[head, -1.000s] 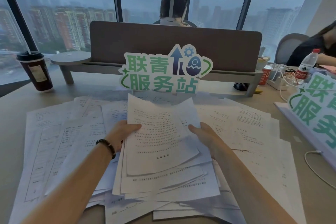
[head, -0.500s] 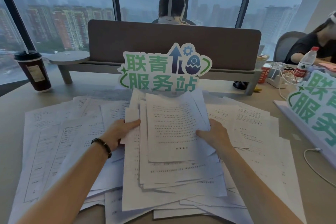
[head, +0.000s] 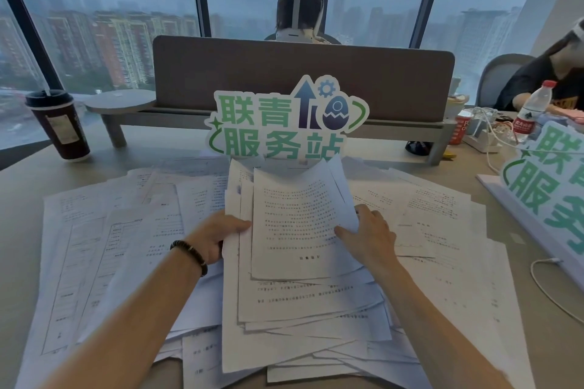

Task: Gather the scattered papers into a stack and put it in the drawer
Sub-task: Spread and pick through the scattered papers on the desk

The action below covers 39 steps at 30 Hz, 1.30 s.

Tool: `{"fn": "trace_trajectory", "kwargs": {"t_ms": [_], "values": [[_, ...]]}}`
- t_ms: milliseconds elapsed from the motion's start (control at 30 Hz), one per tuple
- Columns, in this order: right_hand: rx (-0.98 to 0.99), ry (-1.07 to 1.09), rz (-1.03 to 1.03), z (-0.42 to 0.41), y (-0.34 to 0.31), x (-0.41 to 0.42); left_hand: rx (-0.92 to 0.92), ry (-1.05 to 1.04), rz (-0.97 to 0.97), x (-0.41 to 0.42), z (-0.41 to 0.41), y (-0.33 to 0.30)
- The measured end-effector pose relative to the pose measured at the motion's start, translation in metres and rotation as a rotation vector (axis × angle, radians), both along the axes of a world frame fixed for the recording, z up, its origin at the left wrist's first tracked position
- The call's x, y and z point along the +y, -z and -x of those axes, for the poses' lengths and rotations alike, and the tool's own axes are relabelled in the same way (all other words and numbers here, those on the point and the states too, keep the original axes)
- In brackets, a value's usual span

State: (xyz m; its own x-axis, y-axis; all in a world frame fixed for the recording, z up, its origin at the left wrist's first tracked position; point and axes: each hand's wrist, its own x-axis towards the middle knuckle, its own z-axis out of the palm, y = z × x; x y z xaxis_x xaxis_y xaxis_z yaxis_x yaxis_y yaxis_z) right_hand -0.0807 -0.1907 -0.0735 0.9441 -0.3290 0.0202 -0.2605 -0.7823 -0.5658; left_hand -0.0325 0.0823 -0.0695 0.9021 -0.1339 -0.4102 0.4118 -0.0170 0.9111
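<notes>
A loose pile of printed papers [head: 297,230] lies at the middle of the table, its sheets fanned and uneven. My left hand [head: 218,235], with a dark bead bracelet on the wrist, grips the pile's left edge, thumb on top. My right hand [head: 368,235] holds the right edge, thumb on the top sheet and fingers curled round the side. Several more sheets [head: 104,243] are spread flat to the left, and others [head: 439,218] to the right. No drawer is in view.
A green sign [head: 284,123] stands just behind the pile, with a grey desk divider [head: 303,79] behind it. A dark cup [head: 58,126] stands far left. At the right are a second sign [head: 550,186], a water bottle [head: 534,114], cables and a seated person.
Both hands pushed the held sheets away from me and drew them closer together. The pile now sits nearer the green sign and looks narrower.
</notes>
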Motion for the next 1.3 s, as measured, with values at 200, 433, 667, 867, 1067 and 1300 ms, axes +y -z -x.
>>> {"fn": "trace_trajectory", "kwargs": {"t_ms": [200, 433, 667, 867, 1067, 1300], "values": [[0.013, -0.032, -0.43, 0.001, -0.005, -0.011, 0.047, -0.183, 0.05, 0.004, -0.002, 0.003], [0.073, 0.087, -0.744, -0.006, 0.004, -0.026, 0.034, -0.203, 0.001, 0.009, 0.0, 0.0], [0.117, -0.036, -0.656, 0.0, -0.001, -0.015, -0.026, -0.13, -0.114, 0.016, 0.001, -0.002], [0.105, -0.106, -0.643, 0.0, -0.002, -0.001, -0.045, -0.003, -0.077, 0.013, 0.005, -0.001], [0.095, -0.111, -0.707, -0.004, -0.003, 0.027, -0.073, 0.047, -0.043, 0.007, 0.006, 0.006], [0.05, -0.196, -0.772, -0.004, -0.006, 0.037, -0.083, 0.113, 0.041, 0.02, 0.008, 0.005]]}}
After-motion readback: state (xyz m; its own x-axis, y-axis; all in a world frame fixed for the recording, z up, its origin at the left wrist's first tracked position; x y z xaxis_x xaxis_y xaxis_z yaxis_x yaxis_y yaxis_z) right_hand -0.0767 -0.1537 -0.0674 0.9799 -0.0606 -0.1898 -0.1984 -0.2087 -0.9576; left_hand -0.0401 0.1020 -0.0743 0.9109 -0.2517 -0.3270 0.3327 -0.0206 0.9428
